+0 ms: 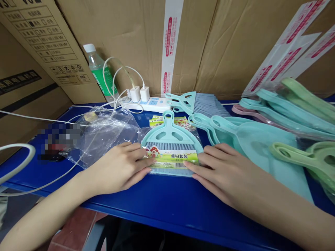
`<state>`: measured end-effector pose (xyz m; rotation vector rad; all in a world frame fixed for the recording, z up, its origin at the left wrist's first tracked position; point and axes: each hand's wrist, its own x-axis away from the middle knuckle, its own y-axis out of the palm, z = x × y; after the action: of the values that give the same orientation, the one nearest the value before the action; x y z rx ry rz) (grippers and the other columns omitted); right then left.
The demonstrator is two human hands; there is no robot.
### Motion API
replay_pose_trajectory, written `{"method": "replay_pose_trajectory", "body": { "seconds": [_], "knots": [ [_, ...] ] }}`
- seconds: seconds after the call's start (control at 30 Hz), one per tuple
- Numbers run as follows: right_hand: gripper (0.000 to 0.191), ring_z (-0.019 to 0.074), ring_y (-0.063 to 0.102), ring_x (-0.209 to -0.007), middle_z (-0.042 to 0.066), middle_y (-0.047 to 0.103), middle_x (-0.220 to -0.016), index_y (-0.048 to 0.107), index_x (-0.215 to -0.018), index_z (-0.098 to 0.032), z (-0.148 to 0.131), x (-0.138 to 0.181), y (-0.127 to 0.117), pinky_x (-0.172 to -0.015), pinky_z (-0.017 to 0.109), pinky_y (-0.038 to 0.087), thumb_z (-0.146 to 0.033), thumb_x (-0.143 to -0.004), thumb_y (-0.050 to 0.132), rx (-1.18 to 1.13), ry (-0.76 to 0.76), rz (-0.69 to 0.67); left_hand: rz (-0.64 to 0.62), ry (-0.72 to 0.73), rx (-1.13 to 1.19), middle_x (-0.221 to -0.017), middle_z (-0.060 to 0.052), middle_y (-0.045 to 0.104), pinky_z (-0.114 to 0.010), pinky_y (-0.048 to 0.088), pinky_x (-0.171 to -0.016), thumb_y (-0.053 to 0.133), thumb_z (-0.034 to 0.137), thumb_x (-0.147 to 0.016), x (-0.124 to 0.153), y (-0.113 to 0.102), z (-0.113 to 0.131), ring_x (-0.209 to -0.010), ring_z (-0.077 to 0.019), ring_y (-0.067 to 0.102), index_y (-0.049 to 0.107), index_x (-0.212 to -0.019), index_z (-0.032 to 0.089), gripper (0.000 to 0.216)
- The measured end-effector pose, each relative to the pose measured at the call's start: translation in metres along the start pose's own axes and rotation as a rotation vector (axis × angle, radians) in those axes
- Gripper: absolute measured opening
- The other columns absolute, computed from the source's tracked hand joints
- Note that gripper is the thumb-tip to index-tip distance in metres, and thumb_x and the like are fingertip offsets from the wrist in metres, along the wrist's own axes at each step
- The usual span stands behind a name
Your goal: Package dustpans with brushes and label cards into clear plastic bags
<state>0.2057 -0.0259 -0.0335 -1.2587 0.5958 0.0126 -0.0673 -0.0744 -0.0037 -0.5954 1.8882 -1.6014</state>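
Observation:
A teal mini dustpan-and-brush set (pixel 171 137) in a clear bag lies flat on the blue table (pixel 167 205), with a green printed label card (pixel 172 157) across its front. My left hand (pixel 120 167) presses on the set's left edge, fingers flat and together. My right hand (pixel 222 167) lies on its right edge, fingers stretched out over the label's corner. Neither hand lifts the set off the table.
Empty clear plastic bags (pixel 104 134) lie at the left. A teal brush (pixel 195 103), stacked teal dustpans (pixel 248 137) and green ones (pixel 314 160) fill the right. A power strip (pixel 151 104) with chargers, a water bottle (pixel 99 75) and cardboard boxes (pixel 225 45) stand behind.

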Motion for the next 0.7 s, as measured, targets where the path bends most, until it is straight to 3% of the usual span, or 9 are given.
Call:
{"method": "replay_pose_trajectory", "body": {
  "seconds": [0.2,0.3,0.5,0.7],
  "knots": [
    [0.023,0.0185,0.056,-0.068,0.000,0.066,-0.069,0.075,-0.088,-0.024,0.009,0.009,-0.004,-0.067,0.033,0.037,-0.014,-0.092,0.054,-0.101,0.034,-0.075,-0.029,-0.011,0.030,-0.070,-0.002,0.062,-0.029,0.043,-0.057,0.037,0.024,-0.102,0.004,-0.006,-0.007,-0.063,-0.0166,0.055,0.072,-0.108,0.019,0.036],
    [0.024,0.0178,0.057,-0.065,-0.001,0.064,-0.067,0.075,-0.088,-0.025,0.014,0.012,-0.007,-0.065,0.032,0.038,-0.014,-0.092,0.054,-0.136,0.047,-0.099,-0.045,-0.014,0.058,-0.069,-0.002,0.059,-0.029,0.041,-0.055,0.038,0.023,-0.102,0.006,-0.009,-0.011,-0.062,-0.0166,0.054,0.072,-0.109,0.019,0.035],
    [0.026,0.0182,0.062,-0.063,-0.001,0.067,-0.067,0.075,-0.085,-0.026,0.017,0.012,-0.014,-0.067,0.033,0.042,-0.014,-0.093,0.054,-0.122,0.060,-0.142,-0.071,-0.039,0.100,-0.066,-0.002,0.056,-0.029,0.040,-0.054,0.040,0.023,-0.100,0.008,-0.013,-0.016,-0.061,-0.0161,0.053,0.073,-0.090,0.018,0.035],
    [0.028,0.0180,0.061,-0.058,-0.001,0.065,-0.064,0.074,-0.079,-0.027,0.017,0.013,-0.017,-0.061,0.033,0.042,-0.014,-0.093,0.053,-0.138,0.071,-0.136,-0.083,-0.054,0.130,-0.065,-0.002,0.057,-0.030,0.040,-0.055,0.040,0.023,-0.100,0.008,-0.014,-0.016,-0.061,-0.0161,0.054,0.073,-0.091,0.018,0.034]
  ]
}}
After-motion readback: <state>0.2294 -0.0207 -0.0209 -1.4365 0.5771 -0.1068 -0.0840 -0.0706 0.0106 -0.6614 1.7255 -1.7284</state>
